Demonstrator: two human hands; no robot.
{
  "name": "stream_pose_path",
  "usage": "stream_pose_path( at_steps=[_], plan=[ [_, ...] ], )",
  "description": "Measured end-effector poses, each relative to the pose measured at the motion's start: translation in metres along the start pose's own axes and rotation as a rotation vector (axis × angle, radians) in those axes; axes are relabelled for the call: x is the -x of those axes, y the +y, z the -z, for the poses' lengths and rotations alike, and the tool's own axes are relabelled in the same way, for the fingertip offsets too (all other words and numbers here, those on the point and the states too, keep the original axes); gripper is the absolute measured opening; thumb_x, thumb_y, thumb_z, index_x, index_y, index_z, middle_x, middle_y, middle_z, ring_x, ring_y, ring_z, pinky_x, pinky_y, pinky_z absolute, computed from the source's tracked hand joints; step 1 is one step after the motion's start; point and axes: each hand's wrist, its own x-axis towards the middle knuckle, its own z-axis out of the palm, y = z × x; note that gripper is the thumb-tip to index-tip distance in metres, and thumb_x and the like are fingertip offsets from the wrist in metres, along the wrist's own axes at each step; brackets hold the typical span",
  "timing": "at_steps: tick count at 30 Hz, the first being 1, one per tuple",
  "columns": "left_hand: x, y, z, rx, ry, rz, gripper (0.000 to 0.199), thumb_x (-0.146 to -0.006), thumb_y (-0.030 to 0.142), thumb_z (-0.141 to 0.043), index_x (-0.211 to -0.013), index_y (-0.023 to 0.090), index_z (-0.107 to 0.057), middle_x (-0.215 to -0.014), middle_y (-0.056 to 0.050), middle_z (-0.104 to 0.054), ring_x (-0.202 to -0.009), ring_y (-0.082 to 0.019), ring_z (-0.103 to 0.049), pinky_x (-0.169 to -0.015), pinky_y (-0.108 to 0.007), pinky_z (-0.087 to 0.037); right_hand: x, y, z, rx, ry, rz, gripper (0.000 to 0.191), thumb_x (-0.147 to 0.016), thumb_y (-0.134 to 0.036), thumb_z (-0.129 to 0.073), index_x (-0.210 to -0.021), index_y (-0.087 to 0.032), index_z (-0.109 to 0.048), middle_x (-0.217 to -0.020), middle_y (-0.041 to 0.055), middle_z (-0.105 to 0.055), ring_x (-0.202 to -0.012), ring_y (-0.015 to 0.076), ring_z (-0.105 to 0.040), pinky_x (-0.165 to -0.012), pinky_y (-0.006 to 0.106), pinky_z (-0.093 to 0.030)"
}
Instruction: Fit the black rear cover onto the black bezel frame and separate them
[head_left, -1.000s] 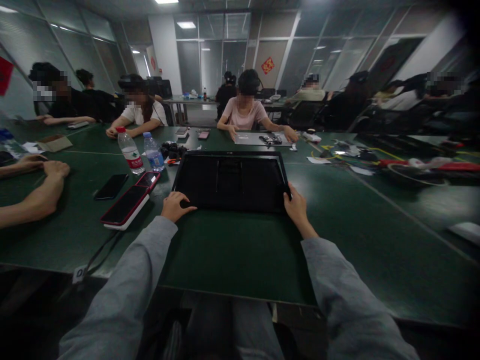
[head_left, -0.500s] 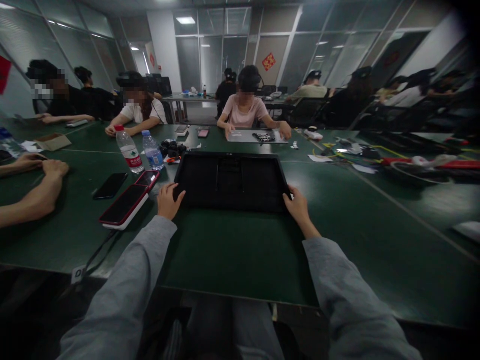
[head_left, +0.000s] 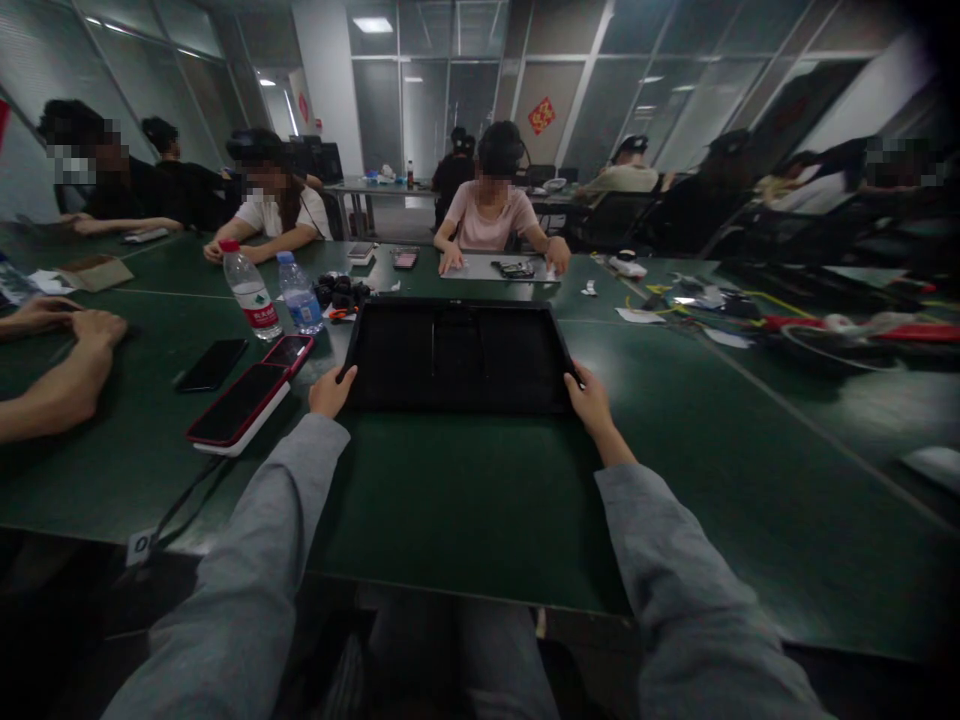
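A black rectangular tray (head_left: 390, 352) with a raised rim is in front of me at the green table (head_left: 480, 510). Two thin upright lines mark its middle, and I cannot make out what they are. My left hand (head_left: 330, 392) is closed on its left edge, thumb on top and the other fingers mostly hidden. At the opposite edge, my right hand (head_left: 591, 400) grips near the front corner, thumb over the rim. Whether the tray rests fully on the table or is slightly raised, I cannot tell.
Left of the tray are a red-rimmed handheld device (head_left: 251, 395), a black phone (head_left: 212, 365) and two water bottles (head_left: 251, 290). A co-worker's hands (head_left: 96, 330) rest at the far left. Opposite sits a person (head_left: 491, 215) at a grey board. Cables (head_left: 705, 300) clutter the right.
My left hand's spread fingers have closed around the tray's left edge. The right hand keeps its hold on the other side. The view has shifted slightly.
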Motion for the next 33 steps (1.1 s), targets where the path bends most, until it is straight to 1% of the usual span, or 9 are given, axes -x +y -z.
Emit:
stream_pose_path(
  at_steps=[2,5,9,12,17,19,25,29,33],
  plan=[
    [0.000,0.001,0.001,0.017,0.000,0.032,0.049,-0.099,0.054,-0.049,-0.127,0.021,-0.072,-0.123,-0.011,-0.075,-0.118,-0.028,-0.066,-0.097,-0.035,-0.049,-0.002,0.000,-0.001,-0.007,0.020,-0.016,0.065,-0.088,-0.059,-0.054,-0.134,-0.015,-0.065,-0.137,0.0175,-0.066,-0.129,0.0343,-0.061,-0.115,0.056,-0.043],
    [0.001,0.000,0.001,0.070,0.002,0.024,0.046,-0.098,0.051,-0.053,-0.128,0.021,-0.072,-0.123,-0.009,-0.076,-0.118,-0.028,-0.066,-0.097,-0.035,-0.050,-0.002,0.001,0.000,-0.018,0.012,-0.010,0.065,-0.084,-0.060,-0.059,-0.131,-0.015,-0.067,-0.131,0.0180,-0.069,-0.123,0.0358,-0.064,-0.112,0.058,-0.046],
    [0.002,-0.003,0.000,0.110,0.000,-0.012,0.044,-0.094,0.047,-0.061,-0.128,0.021,-0.072,-0.123,-0.008,-0.076,-0.116,-0.027,-0.067,-0.098,-0.036,-0.050,-0.001,0.005,0.002,-0.016,-0.030,0.041,0.064,-0.083,-0.057,-0.060,-0.134,-0.019,-0.064,-0.137,0.0151,-0.066,-0.127,0.0356,-0.061,-0.114,0.057,-0.044],
    [0.001,-0.005,-0.003,0.130,0.023,-0.028,0.041,-0.093,0.043,-0.061,-0.126,0.021,-0.073,-0.124,-0.007,-0.075,-0.116,-0.027,-0.066,-0.100,-0.036,-0.050,-0.002,0.007,0.002,0.004,-0.013,0.032,0.062,-0.085,-0.055,-0.057,-0.135,-0.020,-0.063,-0.138,0.0140,-0.065,-0.130,0.0350,-0.060,-0.116,0.057,-0.043],
    [0.000,-0.006,-0.005,0.147,0.055,-0.032,0.040,-0.093,0.041,-0.060,-0.125,0.020,-0.073,-0.122,-0.008,-0.075,-0.113,-0.026,-0.067,-0.099,-0.036,-0.051,-0.002,0.009,-0.001,0.051,-0.005,0.020,0.063,-0.087,-0.050,-0.053,-0.138,-0.015,-0.062,-0.141,0.0168,-0.063,-0.134,0.0358,-0.057,-0.118,0.056,-0.041],
    [0.000,-0.007,-0.006,0.137,0.058,-0.035,0.041,-0.094,0.041,-0.058,-0.126,0.019,-0.073,-0.122,-0.008,-0.075,-0.113,-0.026,-0.066,-0.099,-0.036,-0.051,-0.002,0.009,-0.001,0.060,-0.007,0.023,0.064,-0.088,-0.048,-0.052,-0.140,-0.013,-0.061,-0.143,0.0177,-0.062,-0.135,0.0358,-0.056,-0.118,0.056,-0.040],
    [0.000,-0.010,-0.009,0.036,0.071,-0.095,0.045,-0.098,0.040,-0.050,-0.133,0.019,-0.068,-0.132,-0.011,-0.069,-0.116,-0.027,-0.065,-0.102,-0.038,-0.049,-0.001,0.005,0.002,0.073,0.001,0.026,0.062,-0.089,-0.047,-0.052,-0.141,-0.015,-0.062,-0.140,0.0162,-0.064,-0.132,0.0344,-0.059,-0.116,0.056,-0.044],
    [0.001,-0.009,-0.010,-0.032,0.077,-0.132,0.045,-0.099,0.041,-0.047,-0.133,0.019,-0.068,-0.129,-0.013,-0.069,-0.114,-0.028,-0.065,-0.100,-0.038,-0.049,0.001,-0.002,0.005,0.081,0.039,0.069,0.061,-0.090,-0.042,-0.050,-0.142,-0.014,-0.061,-0.142,0.0159,-0.063,-0.132,0.0331,-0.059,-0.116,0.054,-0.044],
    [0.000,-0.010,-0.012,-0.070,0.052,-0.144,0.045,-0.099,0.040,-0.046,-0.133,0.018,-0.067,-0.126,-0.014,-0.070,-0.114,-0.028,-0.065,-0.099,-0.038,-0.049,0.001,-0.005,0.005,0.064,0.036,0.086,0.058,-0.090,-0.038,-0.050,-0.141,-0.016,-0.062,-0.142,0.0142,-0.063,-0.134,0.0318,-0.058,-0.117,0.053,-0.043]
  ],
)
